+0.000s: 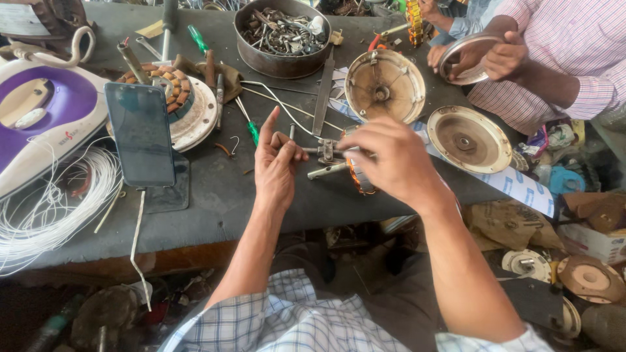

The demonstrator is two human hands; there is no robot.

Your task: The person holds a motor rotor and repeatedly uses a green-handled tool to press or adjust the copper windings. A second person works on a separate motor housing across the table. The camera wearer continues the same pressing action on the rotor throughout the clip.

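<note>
My left hand (275, 163) is at the middle of the dark workbench (215, 195), thumb and fingers pinched on a small metal bearing puller (326, 153) with its index finger raised. My right hand (388, 160) covers and grips a motor rotor with copper windings (358, 177); its steel shaft (324, 171) sticks out to the left below the puller. Most of the rotor is hidden under my right hand.
A propped phone (140, 133) stands left, before a wound stator (175, 98); a purple-white iron (45, 114) and white wire coil (52, 208) lie far left. Behind are a bowl of metal parts (282, 36), two round covers (385, 85) (469, 138), screwdrivers (248, 124). Another person's hands (502, 55) hold a metal ring.
</note>
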